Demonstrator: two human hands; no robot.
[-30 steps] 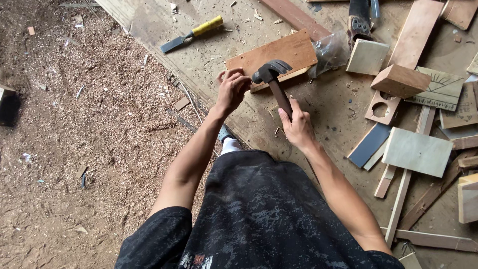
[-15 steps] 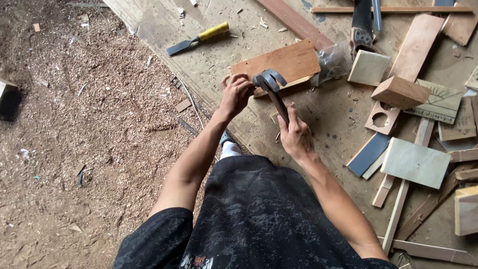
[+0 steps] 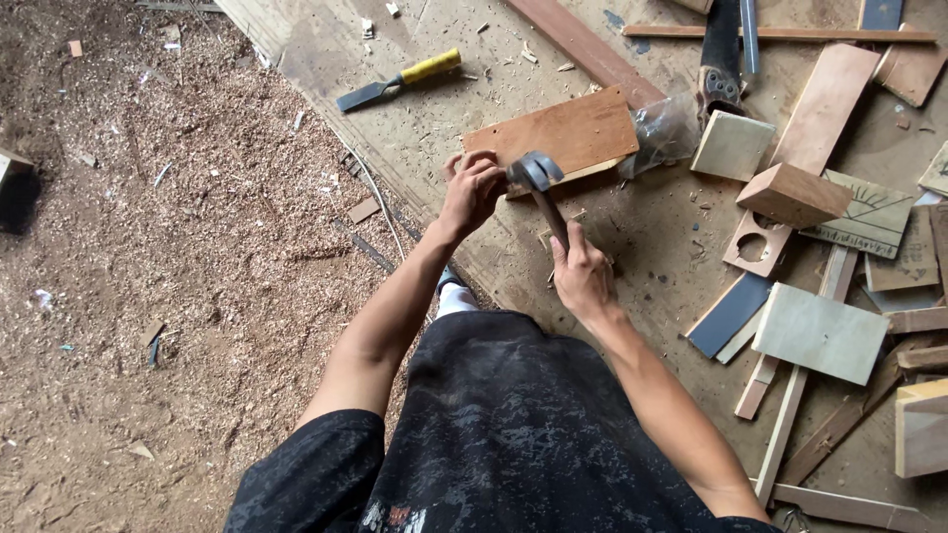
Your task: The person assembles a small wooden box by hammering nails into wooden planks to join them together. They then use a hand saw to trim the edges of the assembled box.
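Right hand (image 3: 583, 276) closed round wooden handle of claw hammer (image 3: 541, 188). Handle's long axis runs from hand away toward far-left; steel head sits at near edge of brown wooden board (image 3: 553, 133), just right of left hand.

Left hand (image 3: 472, 190) curled, fingertips pinched at board's near-left edge; what they pinch too small to tell. Left hand nearer hammer head.

Surface: scuffed plywood sheet (image 3: 444, 109). Yellow-handled chisel (image 3: 400, 81) far-left, handsaw (image 3: 721, 59) far-right, wood offcuts right. Sawdust floor (image 3: 168, 257) left.

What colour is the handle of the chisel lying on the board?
Yellow; the chisel handle shows best in the head view.
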